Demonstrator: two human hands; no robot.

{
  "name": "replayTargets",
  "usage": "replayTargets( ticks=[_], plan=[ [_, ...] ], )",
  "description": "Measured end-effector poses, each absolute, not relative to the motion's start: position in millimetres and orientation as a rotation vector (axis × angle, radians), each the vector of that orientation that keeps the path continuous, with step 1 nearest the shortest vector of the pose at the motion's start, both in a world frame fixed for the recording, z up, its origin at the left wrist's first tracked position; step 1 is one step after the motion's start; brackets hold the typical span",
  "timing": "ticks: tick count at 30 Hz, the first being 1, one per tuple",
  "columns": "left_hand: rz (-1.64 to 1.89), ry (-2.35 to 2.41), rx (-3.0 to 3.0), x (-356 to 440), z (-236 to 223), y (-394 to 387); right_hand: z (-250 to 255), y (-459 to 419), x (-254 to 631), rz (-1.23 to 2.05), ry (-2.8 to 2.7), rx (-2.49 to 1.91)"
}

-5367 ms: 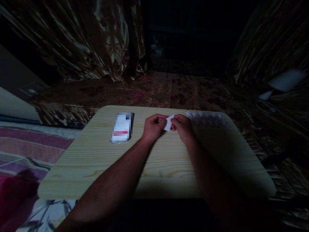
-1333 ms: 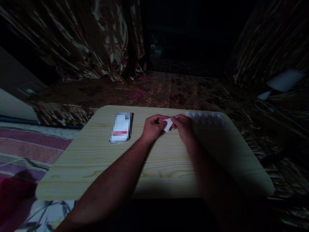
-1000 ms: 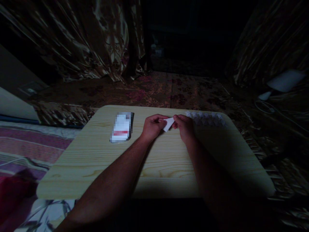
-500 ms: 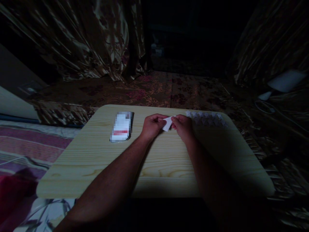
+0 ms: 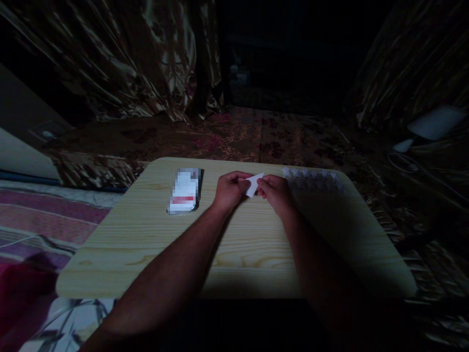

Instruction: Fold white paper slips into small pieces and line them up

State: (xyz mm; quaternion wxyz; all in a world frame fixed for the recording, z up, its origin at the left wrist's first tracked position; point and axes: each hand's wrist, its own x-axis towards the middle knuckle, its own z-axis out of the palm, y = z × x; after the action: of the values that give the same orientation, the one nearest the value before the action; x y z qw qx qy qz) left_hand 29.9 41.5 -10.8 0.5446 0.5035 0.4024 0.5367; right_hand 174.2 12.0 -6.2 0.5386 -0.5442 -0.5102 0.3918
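A small folded piece of white paper (image 5: 253, 184) is pinched between both my hands just above the far middle of a pale wooden table (image 5: 154, 239). My left hand (image 5: 229, 190) grips its left side with curled fingers. On the right side my right hand (image 5: 276, 191) pinches it with thumb and fingertips. A row of several small folded white paper pieces (image 5: 313, 179) lies on the table just right of my right hand. A stack of white paper slips (image 5: 184, 196) with a red mark sits left of my left hand.
The room is dark. Patterned brown curtains (image 5: 120, 58) hang behind the table, with a floral carpet (image 5: 256, 137) beyond. A striped pink cloth (image 5: 44, 220) lies at the left. A white object and a cable (image 5: 406, 151) rest at the far right.
The paper piece has been turned slightly between my fingertips, its point now tilted up. Both hands stay at the same spot on the table.
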Motion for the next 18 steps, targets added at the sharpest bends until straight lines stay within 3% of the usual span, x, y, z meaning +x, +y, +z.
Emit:
replayTargets(
  ticks=[18],
  plan=[
    [1.305,0.947,1.09,28.5,-9.3,43.4,-9.7,10.9,172.0,1.038,-1.286,-1.322]
  ],
)
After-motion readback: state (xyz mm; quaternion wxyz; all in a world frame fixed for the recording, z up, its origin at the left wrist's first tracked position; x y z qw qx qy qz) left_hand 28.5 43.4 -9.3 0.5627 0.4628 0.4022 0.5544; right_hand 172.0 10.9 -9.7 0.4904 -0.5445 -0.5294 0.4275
